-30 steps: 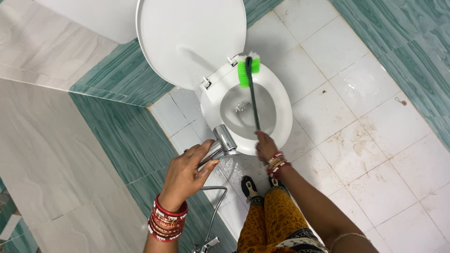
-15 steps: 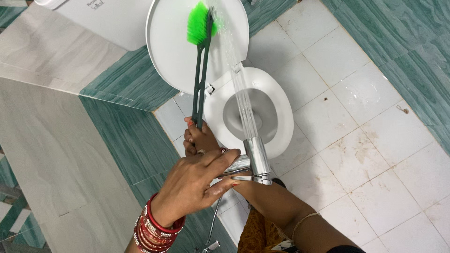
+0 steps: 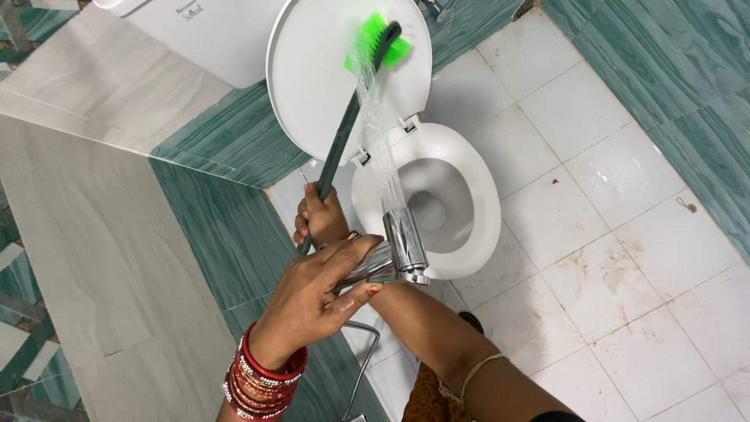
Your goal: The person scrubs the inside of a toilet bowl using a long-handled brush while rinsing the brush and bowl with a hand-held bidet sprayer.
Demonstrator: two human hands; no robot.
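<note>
The left hand (image 3: 312,301) is wrapped tight around a shiny metal sprayer (image 3: 398,250). The fingers curl over its handle and the thumb presses underneath. Water (image 3: 375,133) shoots out of the sprayer in a thin stream and goes up to the toilet lid (image 3: 312,70). A thin metal hose (image 3: 361,359) hangs down below this hand. Red and silver bangles (image 3: 262,375) sit on the wrist.

The right hand (image 3: 320,219) is closed around the bottom end of a toilet brush (image 3: 348,125). This arm crosses under the left hand. The brush has a long dark handle that leans up and to the right. Its bright green bristles (image 3: 375,43) touch the open lid near the top, and the water hits right there too. There is a thin thread (image 3: 473,371) tied around the right arm.

The lid stands up against the white tank (image 3: 211,31). The white toilet bowl (image 3: 476,195) is open below it, just to the right of the sprayer. The floor (image 3: 609,180) has white tiles with brown dirty marks. The walls have green tiles (image 3: 219,227) and pale grey tiles (image 3: 86,234).
</note>
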